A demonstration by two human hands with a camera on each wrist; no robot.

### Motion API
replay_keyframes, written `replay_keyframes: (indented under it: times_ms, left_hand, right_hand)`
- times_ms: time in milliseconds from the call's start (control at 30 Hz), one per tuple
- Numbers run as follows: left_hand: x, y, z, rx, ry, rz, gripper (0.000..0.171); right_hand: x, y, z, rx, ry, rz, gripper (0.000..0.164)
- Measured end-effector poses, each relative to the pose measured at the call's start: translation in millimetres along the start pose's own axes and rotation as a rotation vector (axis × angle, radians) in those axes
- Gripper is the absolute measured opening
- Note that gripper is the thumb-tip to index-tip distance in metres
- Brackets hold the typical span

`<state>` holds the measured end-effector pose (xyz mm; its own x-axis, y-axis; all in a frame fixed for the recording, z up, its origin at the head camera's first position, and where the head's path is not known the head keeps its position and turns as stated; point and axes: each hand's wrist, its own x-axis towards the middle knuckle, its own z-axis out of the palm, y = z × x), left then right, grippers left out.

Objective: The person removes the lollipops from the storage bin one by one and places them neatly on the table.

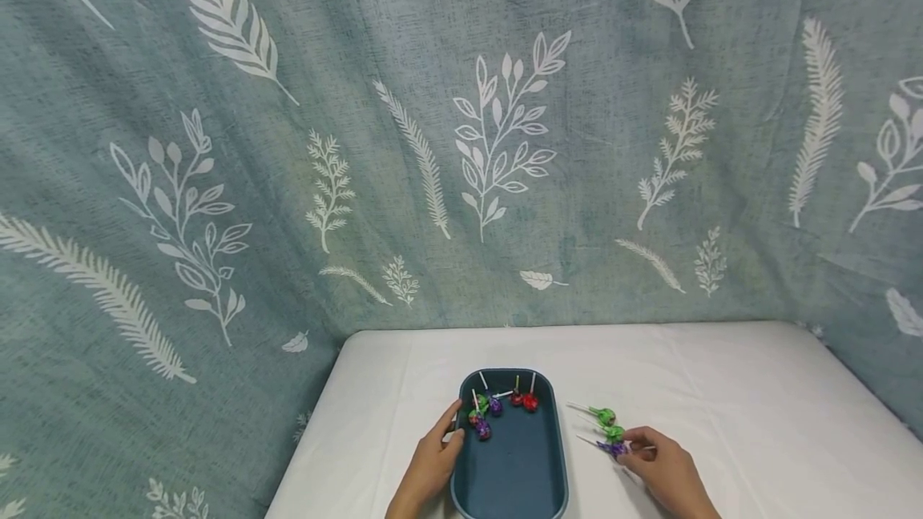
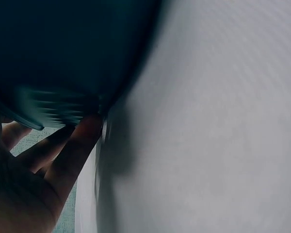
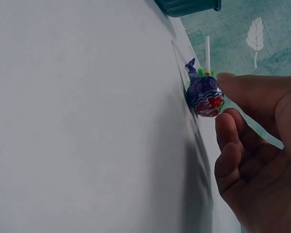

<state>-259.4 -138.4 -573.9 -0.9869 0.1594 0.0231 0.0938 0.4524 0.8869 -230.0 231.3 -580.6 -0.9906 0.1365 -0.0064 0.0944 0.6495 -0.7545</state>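
Observation:
Several wrapped lollipops, purple, green and red, lie toward the far end of a dark blue tray [image 1: 512,475]. At its left side my left hand [image 1: 431,459] rests its fingertips along the outer wall and rim. The fingers [image 2: 70,158] look fairly straight against the ribbed wall in the left wrist view. To the right of the tray, my right hand [image 1: 665,467] pinches a purple lollipop [image 3: 203,94] between thumb and curled fingers. Two green lollipops, one nearer [image 1: 613,432] and one farther [image 1: 604,416], lie just beyond it, sticks toward the tray.
A white cloth [image 1: 779,423] covers the table. Behind and beside it hangs a blue-green leaf-patterned curtain [image 1: 404,183]. The tray's right rim [image 1: 559,439] stands between the loose lollipops and those inside.

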Motion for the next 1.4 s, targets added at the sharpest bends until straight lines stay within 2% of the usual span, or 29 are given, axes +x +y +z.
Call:
replay_keyframes:
  times_ms: [233, 500, 733, 1033, 1400]
  left_hand:
    - [-0.1, -1.2, -0.4, -0.006, 0.003, -0.012, 0.051]
    - [0.0, -1.7, -1.1, 0.009, 0.008, -0.002, 0.051]
    - [-0.6, -1.8, -2.3, 0.009, 0.004, 0.005, 0.051]
    - [-0.1, -3.1, -0.9, -0.001, 0.006, 0.010, 0.051]
    - [2.2, -3.8, -0.3, -0.005, -0.001, 0.012, 0.052]
  right_hand:
    - [-1.2, -14.7, 1.8, 0.066, 0.026, -0.007, 0.035]
    - [0.2, -40.2, 4.3, 0.114, 0.059, -0.080, 0.029]
    - [3.3, -64.0, 4.4, 0.170, 0.049, -0.139, 0.032]
    - [11.3, -92.2, 13.7, 0.216, 0.048, -0.168, 0.025]
    - [18.3, -113.5, 25.8, 0.248, 0.025, -0.188, 0.029]
